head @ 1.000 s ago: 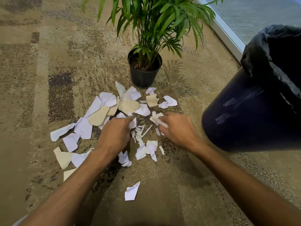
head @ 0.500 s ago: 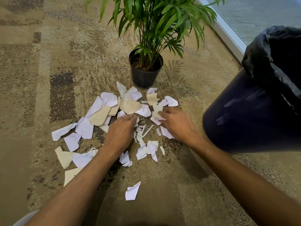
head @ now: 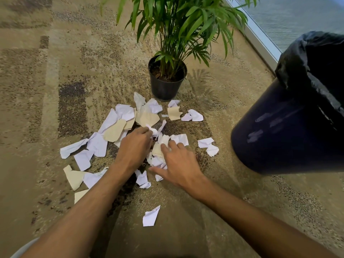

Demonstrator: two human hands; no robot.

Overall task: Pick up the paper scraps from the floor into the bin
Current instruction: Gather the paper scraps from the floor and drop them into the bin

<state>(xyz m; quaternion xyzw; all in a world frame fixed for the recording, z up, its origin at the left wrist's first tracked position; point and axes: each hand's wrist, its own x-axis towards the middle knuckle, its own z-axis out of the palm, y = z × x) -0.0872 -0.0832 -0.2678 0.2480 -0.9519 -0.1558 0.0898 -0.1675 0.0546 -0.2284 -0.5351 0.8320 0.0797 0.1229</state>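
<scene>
Several white and cream paper scraps [head: 119, 127] lie scattered on the carpet in front of me. My left hand [head: 135, 148] curls over the middle of the pile, its fingertips pinching white scraps. My right hand [head: 179, 164] lies flat with fingers spread on a small heap of scraps [head: 160, 146] between the two hands. The dark blue bin [head: 286, 131] with a black liner stands tilted at the right, about a hand's length from my right hand. One lone white scrap [head: 150, 216] lies nearer to me.
A potted palm in a black pot [head: 166, 82] stands just behind the pile. A window frame [head: 260, 40] runs along the far right. Patterned tan carpet stretches to the left and toward me.
My right hand has swept back toward me and to the left, dragging scraps into a heap against my left hand. The left hand has shifted slightly forward and closed on scraps.
</scene>
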